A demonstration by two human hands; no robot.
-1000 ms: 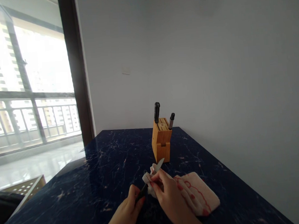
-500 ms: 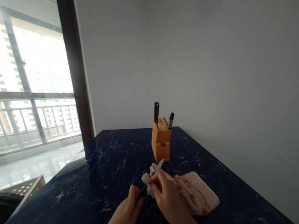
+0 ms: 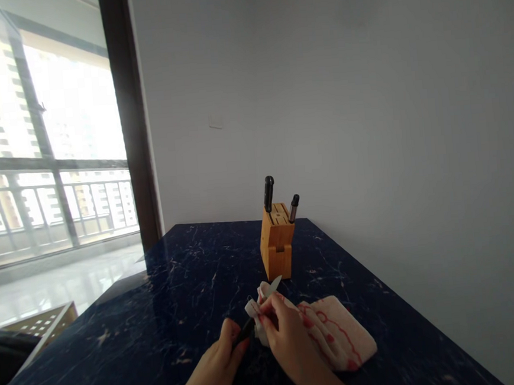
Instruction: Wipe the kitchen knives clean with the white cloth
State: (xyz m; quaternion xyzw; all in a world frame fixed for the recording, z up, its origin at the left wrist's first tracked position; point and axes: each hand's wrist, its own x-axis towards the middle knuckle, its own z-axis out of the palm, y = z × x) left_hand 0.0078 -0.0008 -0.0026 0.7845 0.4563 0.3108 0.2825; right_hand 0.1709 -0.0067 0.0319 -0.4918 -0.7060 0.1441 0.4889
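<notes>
My left hand (image 3: 219,361) is closed around the black handle of a small kitchen knife (image 3: 275,285), whose blade points away from me and up to the right. Between the fingers of my right hand (image 3: 284,336) is a pinched corner of a white towel (image 3: 346,334) with a red pattern. That part of the cloth wraps round the blade near the handle, hiding the middle of the blade; the tip sticks out beyond it. The rest of the towel lies bunched on the table to the right of my right hand.
A wooden knife block (image 3: 279,244) stands just beyond the knife tip, holding a black-handled knife (image 3: 269,193) and another dark-handled tool (image 3: 294,208). The dark blue marbled table (image 3: 192,269) meets a wall on the right. A chair (image 3: 49,327) is at the left.
The towel fold at my right fingers has shifted slightly along the blade towards the tip, and a little less of the blade shows. Both hands keep nearly the same place.
</notes>
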